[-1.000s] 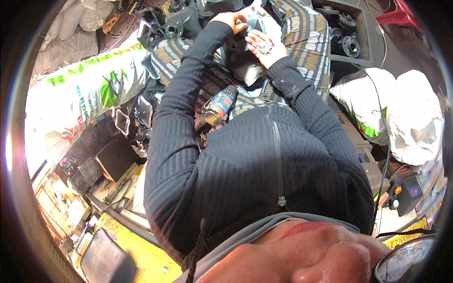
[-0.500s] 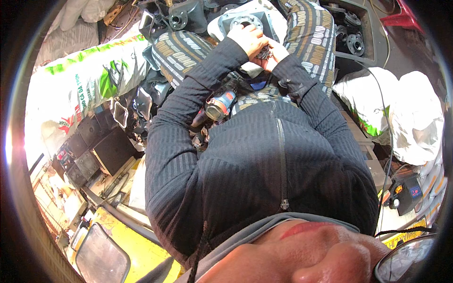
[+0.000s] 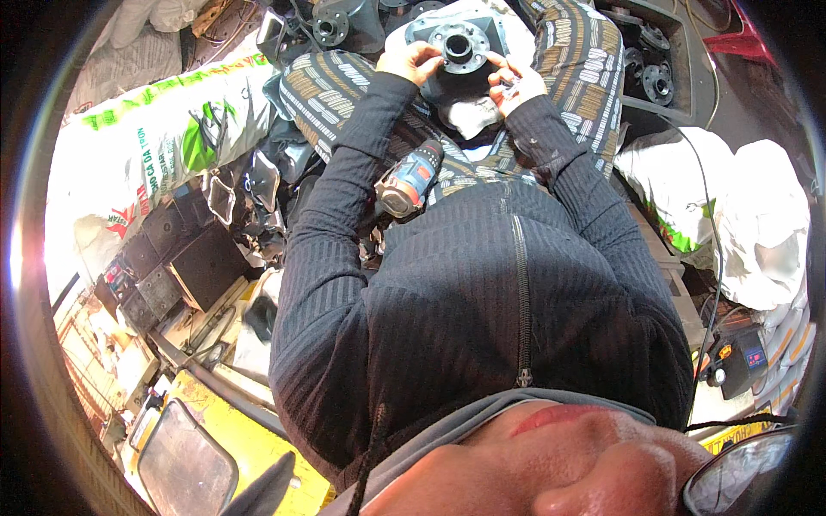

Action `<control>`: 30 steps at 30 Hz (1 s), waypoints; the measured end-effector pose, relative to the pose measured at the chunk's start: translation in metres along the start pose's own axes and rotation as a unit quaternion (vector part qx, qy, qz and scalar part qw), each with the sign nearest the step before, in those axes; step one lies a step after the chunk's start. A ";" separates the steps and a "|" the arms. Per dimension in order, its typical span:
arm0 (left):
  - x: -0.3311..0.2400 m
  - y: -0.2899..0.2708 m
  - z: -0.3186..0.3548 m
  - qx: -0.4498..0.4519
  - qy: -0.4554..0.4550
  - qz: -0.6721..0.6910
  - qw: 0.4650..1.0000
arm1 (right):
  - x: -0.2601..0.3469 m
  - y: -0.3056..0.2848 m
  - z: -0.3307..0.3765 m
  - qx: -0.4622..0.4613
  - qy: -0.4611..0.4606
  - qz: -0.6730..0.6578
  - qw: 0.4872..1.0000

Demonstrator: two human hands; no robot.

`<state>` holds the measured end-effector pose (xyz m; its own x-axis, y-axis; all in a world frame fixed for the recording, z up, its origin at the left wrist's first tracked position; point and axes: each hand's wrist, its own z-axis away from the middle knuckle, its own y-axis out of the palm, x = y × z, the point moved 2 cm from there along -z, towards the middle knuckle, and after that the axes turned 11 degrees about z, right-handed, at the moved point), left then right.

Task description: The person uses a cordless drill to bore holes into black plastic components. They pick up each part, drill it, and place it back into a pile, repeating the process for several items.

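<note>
The round grey plate looks like metal: stiff, probably fairly heavy, hardly fragile, maybe slick on its face, so I'd take hold by the outer rim. It sits between the patterned trouser legs, with a hand on either side. The left hand has thumb and fingertip together at its left edge, pinching what I can't tell; the right hand, near the opposite edge, curls around small shiny bits
</note>
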<state>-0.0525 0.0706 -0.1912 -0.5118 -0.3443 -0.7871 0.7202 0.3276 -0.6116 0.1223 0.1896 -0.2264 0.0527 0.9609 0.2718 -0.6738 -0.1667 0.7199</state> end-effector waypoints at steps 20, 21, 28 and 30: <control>-0.083 -0.116 0.162 0.297 -0.305 -0.011 0.905 | 0.001 -0.004 -0.041 -0.176 -0.072 0.076 0.979; -0.089 -0.110 0.185 0.291 -0.250 0.010 0.923 | 0.003 -0.002 -0.044 -0.189 -0.092 0.111 0.971; -0.082 -0.046 0.174 0.062 -0.144 -0.102 0.982 | 0.006 0.003 -0.066 -0.168 -0.124 0.217 0.954; -0.099 -0.065 0.155 0.056 -0.097 -0.087 0.990 | 0.005 0.000 -0.061 -0.194 -0.131 0.235 0.943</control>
<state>0.0233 -0.0528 -0.0610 -0.5409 -0.5521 -0.6345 0.6823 0.1530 -0.7149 0.0779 0.2078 -0.2638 -0.1737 0.7049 0.6878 -0.8843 -0.4190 0.2061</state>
